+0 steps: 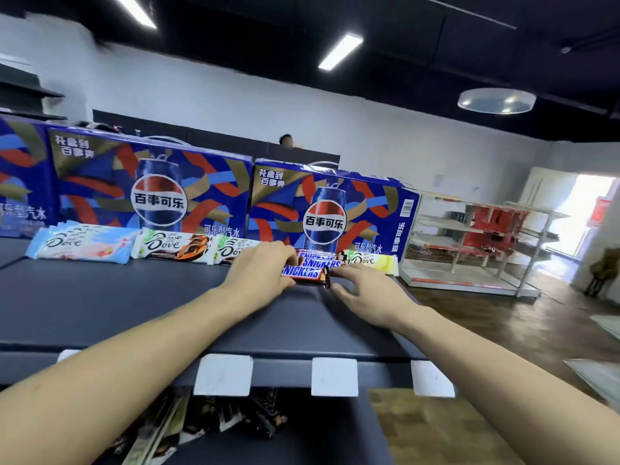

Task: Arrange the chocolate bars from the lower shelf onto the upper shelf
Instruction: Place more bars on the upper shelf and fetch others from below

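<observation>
On the far left of the upper shelf, a pale blue Dove bar lies flat against the foot of the blue Pepsi cartons that line the back. Just to its right sits a white-and-brown Dove bar, and beside that a third Dove bar, its right end hidden behind the left hand.

The left hand reaches forward over the dark shelf surface, fingers curled around the left end of a Snickers bar, which rests on the shelf in front of two more Snickers bars stacked behind it. The right hand meets the same front bar from the other side, its fingertips at the bar's right end; whether they pinch the wrapper or only touch it cannot be told. Behind the right hand's fingers, a yellow-and-white Dove bar closes the row near the shelf's right end.

Below, along the shelf's front edge, white price-tag holders hang in a line. Under them, on the lower shelf, a loose heap of dark-wrapped chocolate bars lies jumbled, mostly in shadow.

Far right, across the wooden floor, stands a white wire rack holding red items.
</observation>
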The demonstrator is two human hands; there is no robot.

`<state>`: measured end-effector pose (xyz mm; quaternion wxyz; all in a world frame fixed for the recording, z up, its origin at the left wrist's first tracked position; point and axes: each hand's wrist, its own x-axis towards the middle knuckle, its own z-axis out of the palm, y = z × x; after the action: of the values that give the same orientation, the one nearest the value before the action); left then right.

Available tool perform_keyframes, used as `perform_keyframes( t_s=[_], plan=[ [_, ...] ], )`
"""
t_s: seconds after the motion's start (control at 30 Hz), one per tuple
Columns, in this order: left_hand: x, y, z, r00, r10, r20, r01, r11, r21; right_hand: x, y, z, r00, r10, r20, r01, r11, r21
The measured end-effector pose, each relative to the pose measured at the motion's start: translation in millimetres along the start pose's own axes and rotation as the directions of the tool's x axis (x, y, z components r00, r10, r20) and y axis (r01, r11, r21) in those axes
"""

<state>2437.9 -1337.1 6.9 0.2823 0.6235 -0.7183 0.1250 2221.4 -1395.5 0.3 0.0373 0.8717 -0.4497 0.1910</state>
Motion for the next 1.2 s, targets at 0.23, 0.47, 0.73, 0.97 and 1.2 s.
perform_keyframes(
  t_s=[0.23, 0.47, 0.73, 0.97, 1.2],
  plan=[
    [-57, -29, -50, 0.998, -0.018, -0.052, 0.023, 0.996, 0.085, -31, -61, -6, 0.998, 0.036, 0.045, -0.035, 0.999, -0.037],
    [-137, -53, -109, 0.991, -0.107, -0.078, 0.118, 0.980, 0.159, -68, -143, -13, 0.999, 0.013, 0.036, -0.013, 1.000, -0.012],
    [-223, -111, -183, 0.973, -0.211, -0.097, 0.228, 0.945, 0.236, -66, -240, -3, 0.998, -0.003, 0.059, 0.000, 0.999, 0.048],
    [-263, -185, -219, 0.956, -0.260, -0.139, 0.287, 0.926, 0.245, -35, -324, 19, 0.993, -0.070, 0.097, 0.065, 0.996, 0.053],
    [-261, -285, -236, 0.947, -0.302, -0.111, 0.318, 0.933, 0.169, 28, -402, 49, 0.990, -0.087, 0.108, 0.082, 0.995, 0.050]
  ],
)
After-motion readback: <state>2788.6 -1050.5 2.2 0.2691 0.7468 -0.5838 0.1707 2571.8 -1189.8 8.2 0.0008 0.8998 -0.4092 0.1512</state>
